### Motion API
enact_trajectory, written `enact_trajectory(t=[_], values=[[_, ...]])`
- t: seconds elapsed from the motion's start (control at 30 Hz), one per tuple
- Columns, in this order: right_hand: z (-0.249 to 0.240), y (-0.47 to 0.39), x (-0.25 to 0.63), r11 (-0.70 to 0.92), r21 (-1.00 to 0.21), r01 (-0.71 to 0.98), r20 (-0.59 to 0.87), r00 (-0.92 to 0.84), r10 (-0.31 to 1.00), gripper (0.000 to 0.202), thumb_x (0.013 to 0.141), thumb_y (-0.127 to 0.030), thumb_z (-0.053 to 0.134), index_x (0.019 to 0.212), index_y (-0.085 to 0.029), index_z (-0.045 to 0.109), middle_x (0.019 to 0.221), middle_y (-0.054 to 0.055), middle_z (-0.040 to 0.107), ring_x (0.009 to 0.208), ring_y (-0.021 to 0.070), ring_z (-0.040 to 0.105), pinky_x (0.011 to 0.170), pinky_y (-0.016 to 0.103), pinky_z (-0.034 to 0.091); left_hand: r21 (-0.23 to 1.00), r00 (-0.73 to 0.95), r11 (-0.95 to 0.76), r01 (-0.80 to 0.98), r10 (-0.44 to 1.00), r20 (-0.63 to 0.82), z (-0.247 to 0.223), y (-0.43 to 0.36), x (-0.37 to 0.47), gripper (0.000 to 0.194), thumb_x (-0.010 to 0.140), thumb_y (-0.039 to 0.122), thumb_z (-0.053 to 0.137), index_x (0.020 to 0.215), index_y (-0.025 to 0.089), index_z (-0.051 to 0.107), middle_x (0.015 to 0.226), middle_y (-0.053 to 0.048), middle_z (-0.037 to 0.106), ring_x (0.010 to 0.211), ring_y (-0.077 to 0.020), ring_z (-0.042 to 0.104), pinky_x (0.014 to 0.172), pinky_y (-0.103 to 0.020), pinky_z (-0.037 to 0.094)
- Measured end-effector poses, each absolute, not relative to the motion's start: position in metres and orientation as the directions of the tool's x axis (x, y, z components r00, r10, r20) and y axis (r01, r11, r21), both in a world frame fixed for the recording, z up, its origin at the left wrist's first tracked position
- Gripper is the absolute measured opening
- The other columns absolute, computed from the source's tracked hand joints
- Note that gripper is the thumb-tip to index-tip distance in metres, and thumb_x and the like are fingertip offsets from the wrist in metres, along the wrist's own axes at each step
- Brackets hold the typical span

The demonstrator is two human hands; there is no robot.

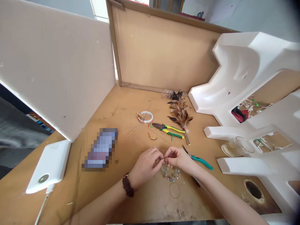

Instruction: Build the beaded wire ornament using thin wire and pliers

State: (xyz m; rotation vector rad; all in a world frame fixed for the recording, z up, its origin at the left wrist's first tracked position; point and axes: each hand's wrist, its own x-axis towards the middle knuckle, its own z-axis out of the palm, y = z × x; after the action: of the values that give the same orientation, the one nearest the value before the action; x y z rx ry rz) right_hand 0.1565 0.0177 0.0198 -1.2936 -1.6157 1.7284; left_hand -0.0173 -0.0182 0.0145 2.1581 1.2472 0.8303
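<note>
A beaded bracelet (172, 179) with blue and silvery beads hangs in a loop below both hands, just over the table. My left hand (148, 162), with a brown strap on its wrist, pinches at the top end of the loop. Against it, fingertip to fingertip, my right hand (177, 159) pinches the same spot. What lies exactly between the fingertips is too small to make out. A thin yellowish ring of cord or wire (174, 190) lies below the bracelet. Teal-handled pliers (201, 161) rest just right of my right hand.
Yellow-green pliers (168, 129), a feather duster (179, 112) and a white ring with coloured cords (146, 117) lie farther back. A blurred phone-like object (100, 148) and a white power bank (49, 165) are left. A glass (236, 147) stands right, by white foam pieces (236, 165).
</note>
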Motion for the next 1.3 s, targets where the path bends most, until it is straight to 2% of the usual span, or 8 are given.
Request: enact_trajectory(t=[0.13,0.23,0.4,0.57,0.73,0.87,1.07,1.3], values=[[0.015,0.016,0.156,-0.075,-0.939,0.337,-0.239,-0.477,0.846,0.005,0.065,-0.015,0.056,0.068,-0.017,0.053,0.051,-0.007,0.048,0.046,0.0061,0.042,0.045,0.018,0.032,0.814,0.328,-0.361,0.456,0.918,0.223,0.012,-0.018,-0.018,0.028,0.084,0.018,0.043,0.112,0.020,0.044,0.104,-0.006,0.060,0.085,-0.0148,0.056,0.078,-0.028,0.043],[0.016,0.012,0.154,0.133,-0.897,0.421,-0.091,-0.472,0.877,0.008,0.066,-0.010,0.052,0.068,-0.017,0.053,0.056,-0.006,0.048,0.051,0.0067,0.043,0.048,0.018,0.033,0.863,0.366,-0.334,0.378,0.911,0.192,0.011,-0.019,-0.017,0.032,0.083,0.016,0.043,0.114,0.021,0.043,0.104,-0.005,0.062,0.086,-0.0144,0.057,0.078,-0.027,0.044],[0.021,0.005,0.153,0.513,-0.650,0.561,0.183,-0.539,0.822,0.013,0.071,-0.006,0.049,0.073,-0.018,0.054,0.070,-0.001,0.054,0.063,0.0103,0.050,0.058,0.021,0.038,0.894,0.355,-0.270,0.359,0.925,0.137,0.006,-0.019,-0.016,0.030,0.085,0.016,0.037,0.115,0.018,0.043,0.085,-0.003,0.064,0.075,-0.0138,0.058,0.070,-0.025,0.044],[0.016,0.004,0.154,0.703,-0.425,0.570,0.312,-0.637,0.705,0.016,0.085,-0.014,0.040,0.084,-0.018,0.056,0.086,0.006,0.058,0.079,0.0142,0.053,0.069,0.025,0.042,0.909,0.297,-0.230,0.348,0.946,0.126,0.002,-0.016,-0.015,0.024,0.085,0.017,0.039,0.103,0.017,0.054,0.083,-0.003,0.064,0.074,-0.0131,0.057,0.069,-0.024,0.045],[0.012,0.005,0.159,0.760,-0.350,0.547,0.372,-0.664,0.649,0.018,0.088,-0.018,0.038,0.087,-0.018,0.056,0.089,0.007,0.059,0.079,0.0139,0.053,0.069,0.025,0.043,0.887,0.307,-0.278,0.370,0.937,0.166,0.002,-0.013,-0.016,0.018,0.082,0.014,0.043,0.087,0.018,0.060,0.084,-0.002,0.064,0.077,-0.0129,0.057,0.072,-0.024,0.043],[0.011,0.007,0.160,0.754,-0.356,0.552,0.382,-0.651,0.656,0.017,0.088,-0.019,0.040,0.085,-0.019,0.056,0.085,0.006,0.060,0.077,0.0139,0.053,0.068,0.026,0.042,0.842,0.306,-0.297,0.451,0.937,0.167,0.005,-0.014,-0.016,0.015,0.083,0.015,0.045,0.083,0.018,0.059,0.079,-0.001,0.062,0.072,-0.0121,0.055,0.067,-0.023,0.042],[0.011,0.006,0.160,0.727,-0.376,0.575,0.383,-0.618,0.687,0.015,0.088,-0.023,0.043,0.085,-0.018,0.058,0.084,0.006,0.060,0.077,0.0150,0.053,0.069,0.028,0.040,0.756,0.313,-0.350,0.553,0.928,0.200,0.010,-0.014,-0.021,0.018,0.086,0.017,0.041,0.085,0.019,0.059,0.086,-0.001,0.062,0.078,-0.0135,0.054,0.070,-0.024,0.041],[0.022,-0.005,0.172,0.720,-0.381,0.580,0.240,-0.690,0.682,0.010,0.086,-0.021,0.046,0.082,-0.017,0.055,0.080,0.006,0.059,0.077,0.0157,0.052,0.075,0.032,0.038,0.537,0.396,-0.453,0.712,0.890,0.226,0.019,-0.011,-0.031,0.018,0.084,0.019,0.044,0.081,0.020,0.062,0.082,-0.004,0.059,0.083,-0.0181,0.050,0.073,-0.031,0.037]])
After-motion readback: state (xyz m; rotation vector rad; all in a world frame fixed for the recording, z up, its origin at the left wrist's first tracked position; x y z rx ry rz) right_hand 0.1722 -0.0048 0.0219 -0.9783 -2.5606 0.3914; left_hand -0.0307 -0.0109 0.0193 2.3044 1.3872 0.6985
